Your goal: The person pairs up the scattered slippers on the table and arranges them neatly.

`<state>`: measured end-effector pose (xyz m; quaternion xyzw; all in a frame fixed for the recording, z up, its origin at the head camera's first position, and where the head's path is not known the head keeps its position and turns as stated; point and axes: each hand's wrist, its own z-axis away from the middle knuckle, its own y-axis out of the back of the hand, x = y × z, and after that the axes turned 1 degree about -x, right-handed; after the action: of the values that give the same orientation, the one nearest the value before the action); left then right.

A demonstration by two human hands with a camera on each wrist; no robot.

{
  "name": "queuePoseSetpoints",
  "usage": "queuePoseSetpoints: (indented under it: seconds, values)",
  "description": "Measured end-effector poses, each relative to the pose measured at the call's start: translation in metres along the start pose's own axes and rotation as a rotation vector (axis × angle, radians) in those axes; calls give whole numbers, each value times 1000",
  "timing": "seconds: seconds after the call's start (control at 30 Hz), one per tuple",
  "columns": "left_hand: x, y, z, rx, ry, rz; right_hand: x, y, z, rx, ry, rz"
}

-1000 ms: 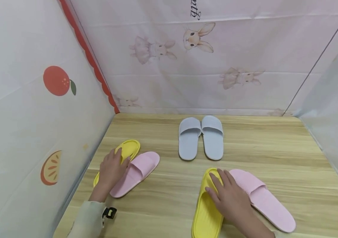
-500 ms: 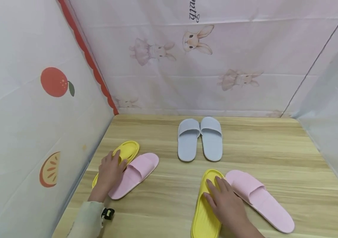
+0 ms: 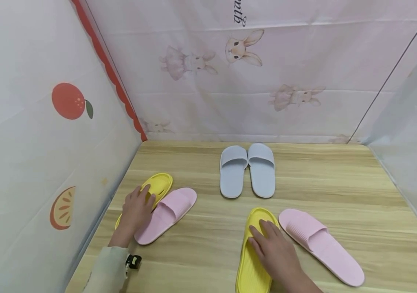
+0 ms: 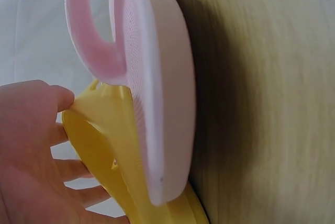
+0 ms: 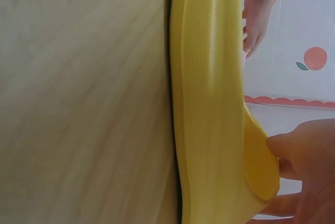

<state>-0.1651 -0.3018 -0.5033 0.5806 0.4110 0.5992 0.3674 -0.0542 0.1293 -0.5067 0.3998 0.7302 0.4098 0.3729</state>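
Observation:
Two yellow slippers and two pink slippers lie on the wooden surface. My left hand (image 3: 137, 207) rests over the strap of the left yellow slipper (image 3: 160, 183), partly hiding it. In the left wrist view its thumb tip touches the strap edge and the fingers spread loosely along it. A pink slipper (image 3: 166, 215) lies right beside, overlapping the yellow one in that view. My right hand (image 3: 276, 248) lies over the strap of the right yellow slipper (image 3: 254, 268); in the right wrist view the thumb tip (image 5: 277, 145) meets the strap's edge. The other pink slipper (image 3: 322, 248) lies to its right, angled.
A pair of pale grey-blue slippers (image 3: 246, 171) stands side by side at the back middle, toes toward the back wall. Fabric walls enclose the wooden surface (image 3: 201, 244) on the left (image 3: 95, 162), back (image 3: 208, 106) and right (image 3: 413, 134).
My right hand has shifted slightly left and back toward me, away from the pink slipper and further onto the yellow one. The left hand and the slippers stay about where they were.

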Motion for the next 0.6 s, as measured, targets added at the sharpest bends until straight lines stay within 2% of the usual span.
queuePoseSetpoints:
  seconds: [0.23,0.6]
  values:
    - [1,-1,-2,9,-5,1,-4,-4,-4,-57,-24,-30]
    - [2,3,-9,-2,-22,49,-9,-11,-13,-59,70,-42]
